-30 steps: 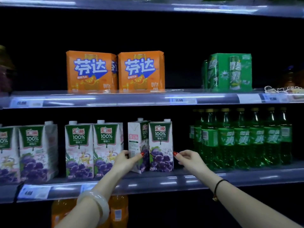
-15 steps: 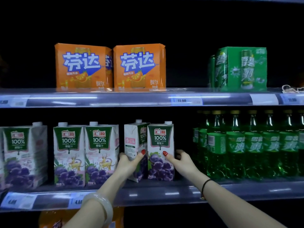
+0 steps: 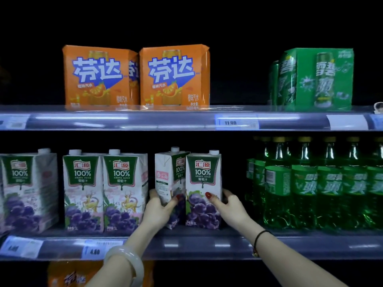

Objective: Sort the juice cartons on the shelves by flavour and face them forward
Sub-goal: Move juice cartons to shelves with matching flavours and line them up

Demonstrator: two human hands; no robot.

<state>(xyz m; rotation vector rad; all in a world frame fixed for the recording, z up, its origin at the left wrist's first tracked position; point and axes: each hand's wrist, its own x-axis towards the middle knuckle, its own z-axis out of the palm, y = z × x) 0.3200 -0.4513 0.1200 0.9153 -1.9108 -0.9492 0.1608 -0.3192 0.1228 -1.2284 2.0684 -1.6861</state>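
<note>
Though partly hidden, left grip round turned carton, right grip round front-facing carton.

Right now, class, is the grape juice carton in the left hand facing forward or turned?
Turned. The left hand grips a carton whose white side panel faces us, its green label angled right.
</note>
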